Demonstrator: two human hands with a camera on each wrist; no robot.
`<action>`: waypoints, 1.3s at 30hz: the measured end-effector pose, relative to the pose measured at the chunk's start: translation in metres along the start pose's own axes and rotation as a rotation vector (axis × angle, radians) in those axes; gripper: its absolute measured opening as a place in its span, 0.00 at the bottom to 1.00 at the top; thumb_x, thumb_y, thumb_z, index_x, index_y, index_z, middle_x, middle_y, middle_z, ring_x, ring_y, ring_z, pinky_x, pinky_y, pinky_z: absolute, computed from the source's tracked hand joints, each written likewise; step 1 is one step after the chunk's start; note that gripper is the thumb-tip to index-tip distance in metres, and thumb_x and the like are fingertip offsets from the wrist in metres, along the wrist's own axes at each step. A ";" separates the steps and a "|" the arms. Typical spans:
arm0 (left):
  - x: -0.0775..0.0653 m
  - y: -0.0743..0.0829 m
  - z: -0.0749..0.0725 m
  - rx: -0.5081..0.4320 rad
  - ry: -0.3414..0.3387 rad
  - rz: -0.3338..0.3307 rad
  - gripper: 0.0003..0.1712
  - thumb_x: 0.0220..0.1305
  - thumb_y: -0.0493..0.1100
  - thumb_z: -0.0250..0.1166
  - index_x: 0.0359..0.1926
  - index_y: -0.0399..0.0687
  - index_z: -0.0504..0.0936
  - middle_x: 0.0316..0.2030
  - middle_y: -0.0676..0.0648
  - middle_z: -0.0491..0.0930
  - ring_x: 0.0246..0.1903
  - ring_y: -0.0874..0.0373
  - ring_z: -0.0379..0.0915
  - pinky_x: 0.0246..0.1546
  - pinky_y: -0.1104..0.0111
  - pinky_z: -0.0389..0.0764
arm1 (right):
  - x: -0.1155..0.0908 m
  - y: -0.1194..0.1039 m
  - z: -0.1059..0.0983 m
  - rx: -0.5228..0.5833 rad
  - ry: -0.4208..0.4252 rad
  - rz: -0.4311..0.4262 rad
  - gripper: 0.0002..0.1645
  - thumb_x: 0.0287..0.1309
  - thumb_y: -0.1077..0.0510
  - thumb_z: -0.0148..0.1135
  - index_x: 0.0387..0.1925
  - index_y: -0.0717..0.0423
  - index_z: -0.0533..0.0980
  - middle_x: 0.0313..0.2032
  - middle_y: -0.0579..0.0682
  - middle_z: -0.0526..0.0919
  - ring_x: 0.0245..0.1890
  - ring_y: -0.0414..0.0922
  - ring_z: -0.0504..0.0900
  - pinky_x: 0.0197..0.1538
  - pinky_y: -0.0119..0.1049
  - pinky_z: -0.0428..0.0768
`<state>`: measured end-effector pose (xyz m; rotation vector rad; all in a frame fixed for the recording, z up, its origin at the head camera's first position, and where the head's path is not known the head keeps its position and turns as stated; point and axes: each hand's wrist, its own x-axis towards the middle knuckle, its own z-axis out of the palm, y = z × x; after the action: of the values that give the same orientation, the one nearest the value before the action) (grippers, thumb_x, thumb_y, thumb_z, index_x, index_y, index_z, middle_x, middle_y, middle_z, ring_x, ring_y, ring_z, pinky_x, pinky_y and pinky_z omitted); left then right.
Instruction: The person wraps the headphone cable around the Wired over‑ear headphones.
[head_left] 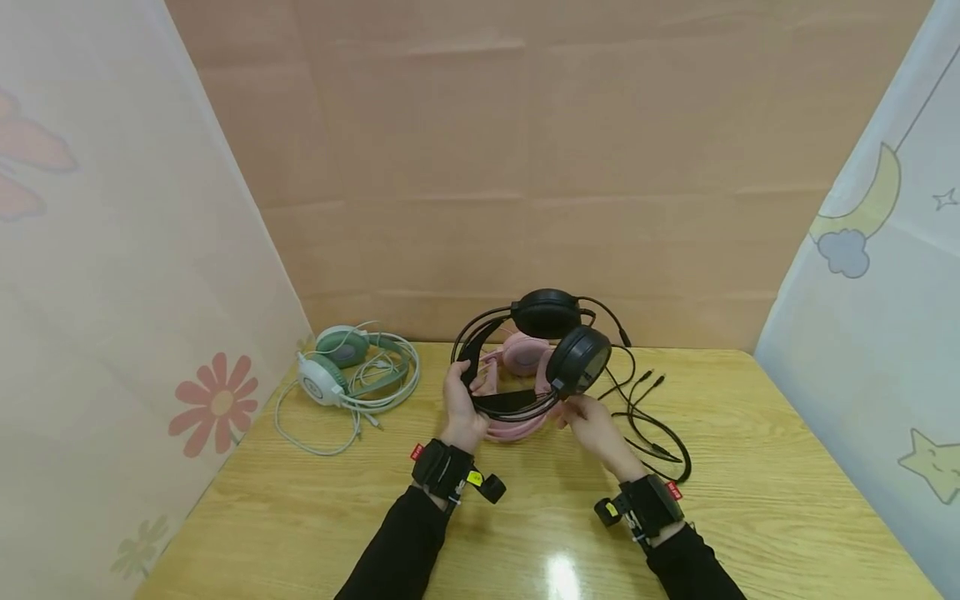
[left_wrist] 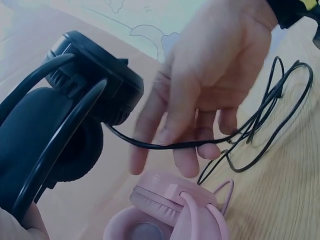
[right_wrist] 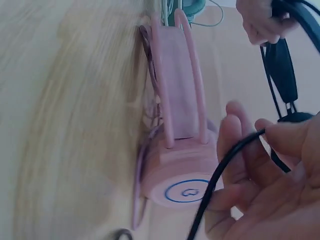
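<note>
My left hand grips the headband of the black headphones, holding them tilted above the table with both ear cups toward the right. Between thumb and fingers of my right hand runs the black headphone cable, just below the nearer cup. Behind and under them sit pink headphones, partly hidden by the black pair in the head view. In the right wrist view the pink headband and a cup with a blue ring logo show plainly.
Green and white headphones with a coiled pale cable lie at the table's left. The rest of the black cable loops over the wooden table on the right. A brown paper backdrop stands behind.
</note>
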<state>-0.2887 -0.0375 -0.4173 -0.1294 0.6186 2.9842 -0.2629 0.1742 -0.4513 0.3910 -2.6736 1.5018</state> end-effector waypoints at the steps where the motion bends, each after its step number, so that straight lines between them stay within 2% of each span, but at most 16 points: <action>1: 0.000 -0.001 0.000 -0.002 0.009 0.009 0.03 0.70 0.39 0.43 0.41 0.47 0.63 0.15 0.57 0.53 0.11 0.69 0.50 0.11 0.81 0.59 | 0.000 -0.002 0.001 -0.022 -0.007 -0.015 0.16 0.74 0.61 0.46 0.36 0.63 0.79 0.32 0.62 0.81 0.30 0.52 0.77 0.31 0.34 0.69; 3: 0.000 -0.002 0.000 -0.002 0.032 0.025 0.03 0.69 0.39 0.43 0.40 0.47 0.64 0.15 0.57 0.53 0.11 0.69 0.50 0.11 0.81 0.59 | -0.001 -0.005 0.001 -0.068 -0.019 -0.045 0.16 0.74 0.60 0.46 0.32 0.59 0.78 0.29 0.60 0.80 0.28 0.48 0.76 0.30 0.32 0.70; 6: 0.001 -0.003 0.001 -0.005 0.064 0.037 0.03 0.68 0.39 0.44 0.36 0.49 0.62 0.16 0.57 0.54 0.11 0.69 0.50 0.12 0.81 0.58 | -0.002 -0.009 0.002 -0.146 -0.049 -0.089 0.16 0.75 0.59 0.45 0.29 0.54 0.75 0.28 0.58 0.78 0.23 0.42 0.71 0.28 0.32 0.68; 9: 0.003 -0.003 0.000 0.001 0.088 0.044 0.05 0.69 0.39 0.45 0.33 0.51 0.61 0.16 0.57 0.54 0.11 0.69 0.50 0.11 0.81 0.58 | -0.005 -0.015 0.001 -0.205 -0.091 -0.107 0.14 0.75 0.61 0.44 0.35 0.56 0.75 0.32 0.57 0.78 0.26 0.41 0.71 0.31 0.35 0.70; 12: 0.004 -0.004 0.000 0.016 0.112 0.054 0.05 0.68 0.39 0.46 0.33 0.52 0.63 0.16 0.57 0.54 0.11 0.69 0.51 0.12 0.81 0.57 | -0.006 -0.019 0.000 -0.203 -0.136 -0.107 0.13 0.75 0.61 0.44 0.39 0.58 0.75 0.31 0.54 0.77 0.26 0.42 0.71 0.32 0.37 0.70; 15: 0.006 -0.005 -0.001 0.033 0.126 0.071 0.04 0.68 0.39 0.47 0.34 0.53 0.64 0.16 0.57 0.54 0.11 0.69 0.51 0.12 0.82 0.57 | -0.006 -0.019 0.002 -0.171 -0.150 -0.125 0.14 0.75 0.60 0.45 0.35 0.57 0.75 0.25 0.49 0.74 0.22 0.39 0.69 0.28 0.34 0.69; 18: 0.007 -0.006 -0.002 0.047 0.145 0.085 0.05 0.68 0.40 0.47 0.33 0.53 0.63 0.16 0.57 0.54 0.11 0.70 0.51 0.12 0.81 0.57 | -0.006 -0.018 0.003 -0.153 -0.129 -0.135 0.16 0.74 0.58 0.47 0.29 0.52 0.75 0.21 0.45 0.71 0.18 0.37 0.66 0.23 0.31 0.66; 20: 0.008 -0.006 -0.004 0.057 0.158 0.097 0.06 0.67 0.40 0.48 0.32 0.54 0.61 0.17 0.57 0.54 0.11 0.70 0.51 0.13 0.81 0.57 | -0.007 -0.019 0.003 -0.161 -0.106 -0.141 0.15 0.74 0.57 0.49 0.30 0.50 0.77 0.22 0.44 0.73 0.17 0.36 0.65 0.22 0.30 0.66; 25: 0.011 -0.005 -0.006 0.098 0.218 0.155 0.07 0.65 0.39 0.50 0.31 0.53 0.60 0.20 0.55 0.55 0.12 0.69 0.52 0.14 0.79 0.57 | -0.012 -0.024 -0.006 -0.185 -0.037 -0.159 0.11 0.72 0.55 0.53 0.39 0.50 0.82 0.24 0.42 0.77 0.17 0.36 0.65 0.23 0.31 0.66; 29: 0.012 -0.005 -0.007 0.136 0.238 0.171 0.07 0.64 0.40 0.51 0.31 0.53 0.61 0.21 0.55 0.55 0.13 0.68 0.53 0.15 0.77 0.58 | -0.015 -0.026 -0.014 -0.209 0.001 -0.141 0.12 0.71 0.54 0.54 0.46 0.50 0.82 0.21 0.41 0.71 0.16 0.36 0.63 0.22 0.30 0.64; 33: 0.012 -0.005 -0.008 0.158 0.236 0.166 0.07 0.65 0.41 0.51 0.31 0.54 0.61 0.20 0.55 0.56 0.13 0.68 0.53 0.15 0.77 0.58 | -0.016 -0.026 -0.019 -0.225 -0.011 -0.115 0.15 0.71 0.53 0.54 0.52 0.51 0.81 0.20 0.43 0.67 0.17 0.36 0.61 0.22 0.30 0.63; 34: 0.012 -0.005 -0.009 0.162 0.235 0.166 0.08 0.65 0.41 0.51 0.31 0.54 0.61 0.20 0.55 0.56 0.13 0.68 0.53 0.15 0.77 0.58 | -0.017 -0.026 -0.019 -0.228 -0.018 -0.109 0.16 0.71 0.52 0.54 0.53 0.51 0.81 0.21 0.44 0.68 0.17 0.36 0.62 0.22 0.30 0.63; 37: 0.013 -0.006 -0.010 0.171 0.234 0.181 0.08 0.66 0.40 0.51 0.30 0.54 0.61 0.20 0.55 0.56 0.13 0.67 0.53 0.15 0.76 0.58 | -0.019 -0.028 -0.022 -0.247 -0.024 -0.115 0.17 0.71 0.51 0.55 0.54 0.52 0.81 0.30 0.46 0.80 0.20 0.36 0.65 0.24 0.30 0.65; 39: 0.014 -0.005 -0.012 0.190 0.242 0.208 0.07 0.66 0.40 0.51 0.31 0.53 0.62 0.20 0.54 0.56 0.14 0.66 0.54 0.16 0.76 0.58 | -0.020 -0.030 -0.024 -0.266 -0.025 -0.122 0.16 0.70 0.52 0.56 0.52 0.53 0.82 0.32 0.48 0.82 0.20 0.36 0.66 0.25 0.30 0.65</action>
<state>-0.3012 -0.0364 -0.4317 -0.4425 0.9960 3.1099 -0.2381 0.1838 -0.4166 0.5451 -2.7611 1.0974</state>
